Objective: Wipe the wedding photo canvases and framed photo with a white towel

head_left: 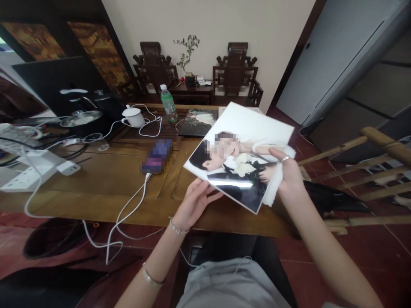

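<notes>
Above the front edge of the wooden table, I hold up a glossy photo panel (257, 128) showing two people and white flowers. It is tilted, and a streak of light reflects off its lower part. My left hand (197, 199) grips the lower left edge, its fingers partly hidden behind the panel. My right hand (289, 171) closes round the right side, thumb on the front, with a crumpled white cloth or tissue (272, 188) between palm and panel. A second photo panel (196, 123), darker, lies flat on the table behind.
On the wooden table (105, 188) are a charging phone (157, 157), a green-labelled bottle (168, 105), a lidded white cup (133, 116), a glass-lidded pot (81, 122) and a power strip (35, 171). White cables hang over the front edge. A bamboo rack (385, 158) stands at right.
</notes>
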A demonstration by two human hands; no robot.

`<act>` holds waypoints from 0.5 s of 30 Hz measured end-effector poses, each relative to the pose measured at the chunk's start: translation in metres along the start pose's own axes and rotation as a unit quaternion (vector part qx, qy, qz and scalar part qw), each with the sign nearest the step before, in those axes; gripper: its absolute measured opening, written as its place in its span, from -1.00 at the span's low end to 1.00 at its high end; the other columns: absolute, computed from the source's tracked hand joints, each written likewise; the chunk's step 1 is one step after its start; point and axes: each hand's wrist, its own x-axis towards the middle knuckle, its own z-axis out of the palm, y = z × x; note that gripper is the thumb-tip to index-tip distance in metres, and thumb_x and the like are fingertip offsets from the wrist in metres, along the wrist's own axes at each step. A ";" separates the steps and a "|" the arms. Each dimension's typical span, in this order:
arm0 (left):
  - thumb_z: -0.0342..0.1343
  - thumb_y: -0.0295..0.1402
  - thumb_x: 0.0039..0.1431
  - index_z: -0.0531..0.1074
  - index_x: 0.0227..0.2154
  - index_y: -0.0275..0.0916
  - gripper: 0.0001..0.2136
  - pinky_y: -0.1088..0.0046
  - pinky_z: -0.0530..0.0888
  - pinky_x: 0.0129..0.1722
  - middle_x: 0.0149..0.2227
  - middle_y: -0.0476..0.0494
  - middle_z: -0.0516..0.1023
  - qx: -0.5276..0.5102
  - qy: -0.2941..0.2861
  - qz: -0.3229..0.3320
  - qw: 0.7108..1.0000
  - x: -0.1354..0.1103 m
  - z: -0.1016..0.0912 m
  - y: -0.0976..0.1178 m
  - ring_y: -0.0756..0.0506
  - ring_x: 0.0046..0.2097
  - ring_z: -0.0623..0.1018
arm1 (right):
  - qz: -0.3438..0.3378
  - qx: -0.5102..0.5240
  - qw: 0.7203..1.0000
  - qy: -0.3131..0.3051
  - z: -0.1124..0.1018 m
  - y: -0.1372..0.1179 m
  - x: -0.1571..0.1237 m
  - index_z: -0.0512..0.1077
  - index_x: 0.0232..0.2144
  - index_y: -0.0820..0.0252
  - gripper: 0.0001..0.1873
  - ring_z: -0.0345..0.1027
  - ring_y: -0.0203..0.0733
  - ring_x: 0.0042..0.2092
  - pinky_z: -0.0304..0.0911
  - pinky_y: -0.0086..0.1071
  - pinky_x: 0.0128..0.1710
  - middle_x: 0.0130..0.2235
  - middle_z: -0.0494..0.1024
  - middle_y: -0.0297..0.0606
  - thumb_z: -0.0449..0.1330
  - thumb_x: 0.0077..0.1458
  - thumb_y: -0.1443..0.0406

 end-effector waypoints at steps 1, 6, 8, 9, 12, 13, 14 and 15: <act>0.24 -0.18 0.10 0.51 -0.16 -0.18 -0.72 0.05 0.54 0.01 -0.08 -0.16 0.60 -0.002 0.001 -0.011 1.000 -0.001 0.002 0.001 -0.28 0.03 0.55 | 0.050 0.011 0.998 -0.034 0.000 0.003 -0.001 0.44 -0.31 0.20 -0.72 0.50 0.11 -0.25 0.41 0.12 -0.16 -0.39 0.57 -0.08 0.07 0.07 0.13; 0.30 -0.41 -0.03 0.50 -0.09 -0.16 -0.62 0.20 0.66 -0.20 -0.08 -0.08 0.61 0.015 0.087 -0.019 0.996 -0.004 0.009 0.005 -0.28 -0.03 0.59 | 0.210 0.075 0.971 -0.088 0.001 0.024 0.004 0.44 -0.34 0.18 -0.57 0.50 0.11 -0.32 0.43 0.05 -0.27 -0.43 0.57 -0.10 0.01 0.10 -0.02; 0.30 -0.44 -0.06 0.53 -0.12 -0.17 -0.64 0.32 0.68 -0.26 -0.13 -0.05 0.64 0.009 0.112 0.005 0.994 -0.008 0.007 0.011 -0.25 -0.06 0.61 | 0.159 0.079 0.984 -0.031 -0.006 0.026 0.013 0.44 -0.32 0.17 -0.56 0.50 0.08 -0.27 0.44 -0.01 -0.24 -0.38 0.58 -0.10 0.03 0.08 -0.05; 0.29 -0.45 -0.06 0.55 -0.15 -0.18 -0.67 0.38 0.67 -0.26 -0.15 -0.04 0.64 0.004 0.123 0.018 0.992 -0.010 0.005 0.016 -0.23 -0.06 0.61 | 0.111 0.075 0.991 0.020 -0.012 0.025 0.017 0.44 -0.30 0.17 -0.57 0.50 0.07 -0.23 0.43 -0.03 -0.21 -0.33 0.59 -0.11 0.06 0.07 -0.05; 0.27 -0.48 -0.05 0.58 -0.24 -0.18 -0.75 0.46 0.65 -0.18 -0.15 -0.03 0.64 -0.008 0.157 0.080 0.984 -0.015 -0.003 0.036 -0.20 -0.03 0.60 | -0.068 -0.025 0.980 0.187 -0.035 0.014 0.023 0.44 -0.25 0.18 -0.60 0.48 0.02 -0.13 0.39 -0.09 -0.09 -0.22 0.59 -0.16 0.13 0.05 -0.01; 0.27 -0.47 -0.05 0.59 -0.28 -0.19 -0.79 0.43 0.65 -0.18 -0.16 -0.05 0.65 -0.001 0.163 0.091 0.982 -0.015 -0.005 0.043 -0.22 -0.02 0.60 | -0.119 -0.099 0.964 0.216 -0.044 0.009 0.022 0.44 -0.25 0.18 -0.62 0.47 0.02 -0.12 0.36 -0.09 -0.07 -0.22 0.59 -0.15 0.14 0.07 0.01; 0.27 -0.47 -0.05 0.59 -0.30 -0.21 -0.81 0.39 0.66 -0.17 -0.15 -0.07 0.65 0.005 0.173 0.101 0.980 -0.015 -0.007 0.048 -0.24 -0.02 0.59 | -0.163 -0.186 0.944 0.220 -0.051 0.005 0.020 0.46 -0.28 0.18 -0.65 0.46 0.03 -0.12 0.34 -0.09 -0.05 -0.23 0.60 -0.13 0.14 0.08 0.03; 0.26 -0.47 -0.04 0.59 -0.31 -0.22 -0.82 0.35 0.66 -0.17 -0.15 -0.09 0.64 0.009 0.182 0.111 0.977 -0.015 -0.008 0.053 -0.26 -0.02 0.59 | -0.198 -0.278 0.919 0.196 -0.057 0.003 0.017 0.47 -0.32 0.18 -0.69 0.46 0.05 -0.11 0.31 -0.07 -0.02 -0.23 0.60 -0.09 0.15 0.10 0.06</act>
